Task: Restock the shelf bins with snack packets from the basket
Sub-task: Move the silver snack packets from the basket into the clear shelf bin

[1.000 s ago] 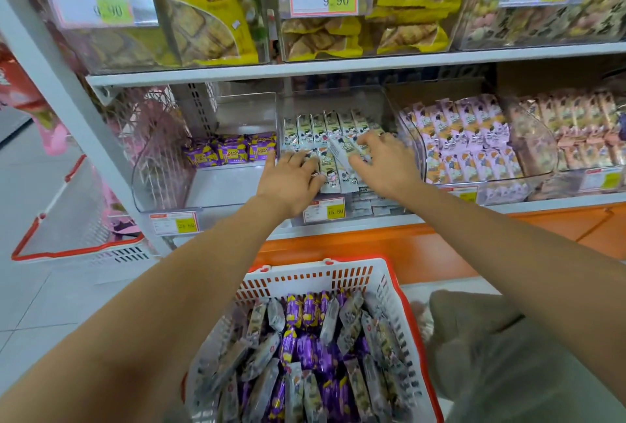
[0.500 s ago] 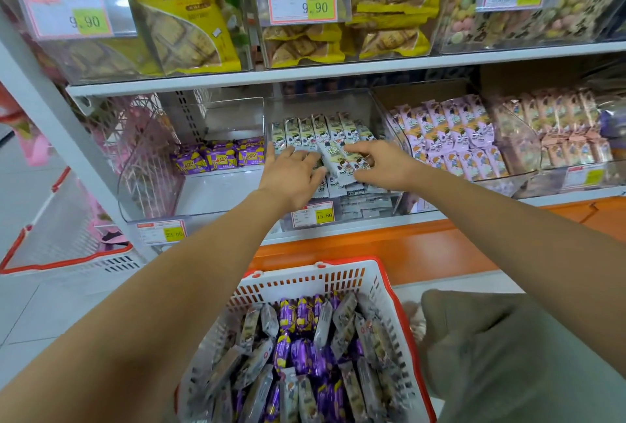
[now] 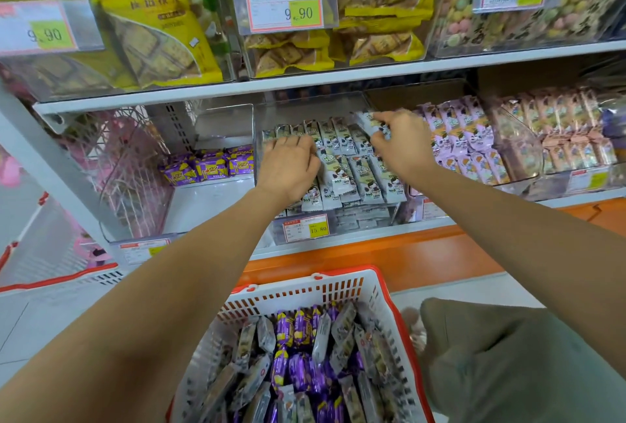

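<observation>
Both arms stretched into the middle bin!
The right hand pinches one packet up high; the left hand lies palm-down on the packet rows, grip unclear.

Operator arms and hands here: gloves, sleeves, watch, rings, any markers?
Left hand and right hand: no gloves, rings or markers visible. Left forearm and right forearm are uncovered to the frame edge, so no sleeves or cuffs show; neither wrist carries a watch or band. Only clothing in view: olive-grey fabric at lower right, probably a trouser leg.
</observation>
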### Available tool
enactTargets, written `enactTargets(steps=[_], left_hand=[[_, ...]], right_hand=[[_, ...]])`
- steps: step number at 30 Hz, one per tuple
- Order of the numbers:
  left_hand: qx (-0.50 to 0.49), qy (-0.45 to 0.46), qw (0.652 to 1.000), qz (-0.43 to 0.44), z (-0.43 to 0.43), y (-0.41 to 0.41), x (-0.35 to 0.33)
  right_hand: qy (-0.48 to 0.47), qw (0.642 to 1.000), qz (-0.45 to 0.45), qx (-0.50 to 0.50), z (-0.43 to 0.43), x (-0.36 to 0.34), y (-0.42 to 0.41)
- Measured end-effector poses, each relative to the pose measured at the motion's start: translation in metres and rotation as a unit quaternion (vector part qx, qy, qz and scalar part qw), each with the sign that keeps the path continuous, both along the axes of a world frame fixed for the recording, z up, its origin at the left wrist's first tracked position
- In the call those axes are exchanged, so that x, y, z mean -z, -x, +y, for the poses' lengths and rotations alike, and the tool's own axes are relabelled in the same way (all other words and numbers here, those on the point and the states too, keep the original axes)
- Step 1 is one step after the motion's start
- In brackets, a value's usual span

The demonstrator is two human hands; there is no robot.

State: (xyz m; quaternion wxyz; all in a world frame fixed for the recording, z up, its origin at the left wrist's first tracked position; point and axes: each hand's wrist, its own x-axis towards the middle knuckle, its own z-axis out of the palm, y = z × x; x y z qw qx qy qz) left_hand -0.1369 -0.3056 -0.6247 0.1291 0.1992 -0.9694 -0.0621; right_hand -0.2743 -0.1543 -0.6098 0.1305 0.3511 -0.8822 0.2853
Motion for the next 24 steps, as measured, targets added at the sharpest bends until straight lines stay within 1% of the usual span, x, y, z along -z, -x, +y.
enactTargets(steps=[5,11,14,18,21,24], left_hand=[[0.009,-0.008,1.000,-0.011,-0.012,0.019,0.006],[0.028,0.004,0.998,-0.056,-0.038,0.029,0.016],[0.030,0.016,0.996,-0.088,-0.044,0.030,0.019],[0.036,0.015,0.994,-0.105,-0.043,0.032,0.019],[0.038,0.022,0.991,-0.125,-0.043,0.032,0.019],[0.035,0.030,0.989,-0.142,-0.042,0.029,0.017]], right_hand=[[-0.109,0.991,0.061,0.046,-0.026,0.014,0.021],[-0.190,0.969,0.134,0.080,-0.049,0.021,0.031],[-0.219,0.964,0.129,0.078,-0.054,0.021,0.035],[-0.287,0.950,0.113,0.046,-0.059,0.026,0.038],[-0.330,0.936,0.117,0.027,-0.060,0.029,0.043],[-0.337,0.935,0.109,0.004,-0.056,0.027,0.045]])
